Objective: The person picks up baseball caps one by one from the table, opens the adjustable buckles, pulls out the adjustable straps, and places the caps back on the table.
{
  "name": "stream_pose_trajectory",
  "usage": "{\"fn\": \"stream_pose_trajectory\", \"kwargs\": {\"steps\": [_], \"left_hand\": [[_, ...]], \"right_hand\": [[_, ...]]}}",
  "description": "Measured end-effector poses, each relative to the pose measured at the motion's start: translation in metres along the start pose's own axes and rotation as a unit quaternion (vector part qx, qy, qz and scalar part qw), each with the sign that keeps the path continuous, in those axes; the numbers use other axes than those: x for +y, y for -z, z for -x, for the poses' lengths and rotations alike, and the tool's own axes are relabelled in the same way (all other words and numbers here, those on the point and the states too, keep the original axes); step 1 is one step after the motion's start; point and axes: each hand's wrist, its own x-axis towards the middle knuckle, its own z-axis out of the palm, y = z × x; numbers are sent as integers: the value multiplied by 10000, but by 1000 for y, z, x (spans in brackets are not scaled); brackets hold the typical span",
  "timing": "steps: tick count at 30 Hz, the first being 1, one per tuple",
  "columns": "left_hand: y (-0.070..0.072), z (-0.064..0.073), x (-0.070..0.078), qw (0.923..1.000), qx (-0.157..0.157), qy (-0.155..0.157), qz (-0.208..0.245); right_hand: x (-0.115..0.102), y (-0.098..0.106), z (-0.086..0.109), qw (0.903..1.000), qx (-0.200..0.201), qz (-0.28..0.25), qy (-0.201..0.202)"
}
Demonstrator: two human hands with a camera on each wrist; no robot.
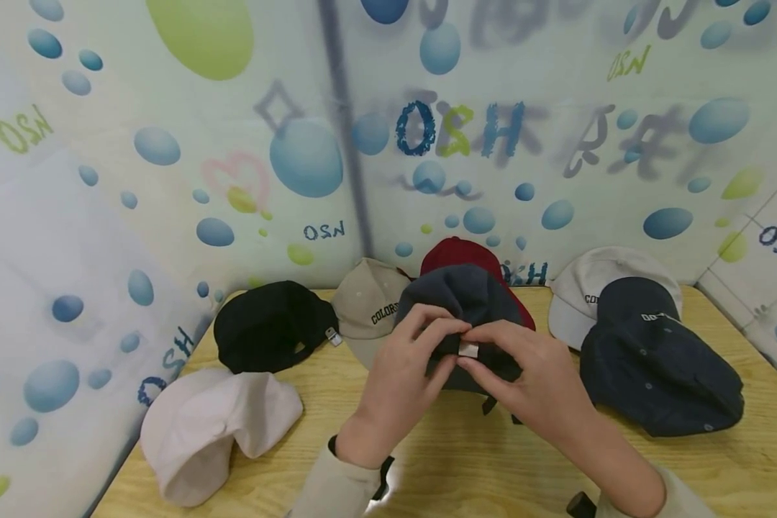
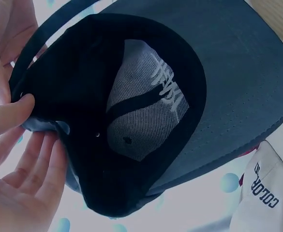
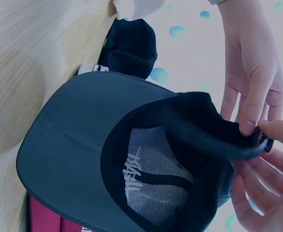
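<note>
A dark grey-blue baseball cap (image 1: 456, 291) is held up over the table by its back strap. My left hand (image 1: 395, 378) pinches the strap from the left, thumb below and fingers above. From the other side my right hand (image 1: 544, 378) pinches it too, and the fingertips of both hands nearly meet. Between them shows a small pale rectangular piece (image 1: 468, 350) on the strap. In the left wrist view the cap's inside faces the camera, with a mesh-like front panel (image 2: 141, 101) bearing white stitching. The brim (image 3: 78, 145) points away from my hands.
Behind the held cap sit a red cap (image 1: 456, 248) and a beige lettered cap (image 1: 365, 291). To the left lie a black cap (image 1: 265, 324) and a pale pinkish cap (image 1: 214, 424). A navy cap (image 1: 660, 367) leans against an off-white cap (image 1: 611, 262) at the right. A printed sheet (image 1: 375, 187) backs the table (image 1: 479, 475).
</note>
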Motion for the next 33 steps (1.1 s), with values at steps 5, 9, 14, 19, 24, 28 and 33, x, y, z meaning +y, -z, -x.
{"fn": "stream_pose_trajectory", "kwargs": {"steps": [5,9,14,19,24,28,33], "left_hand": [[1,1,0,9999,-92,52,-136],[1,2,0,9997,-81,53,-227],[1,1,0,9997,-72,36,-215],[1,1,1,9998,-38,31,-172],[2,2,0,9998,-60,62,-192],[4,2,-1,9997,-73,90,-195],[6,3,0,9992,-132,354,-85]], "right_hand": [[-1,0,0,9998,-48,-148,-116],[-1,-1,1,9994,-92,-222,-263],[-1,-1,2,9988,-91,-266,-407],[0,-1,2,9984,-41,-296,-487],[1,-1,3,9980,-11,-380,-507],[1,-1,3,9973,-1,-469,-556],[1,-2,4,9963,37,-539,-675]]}}
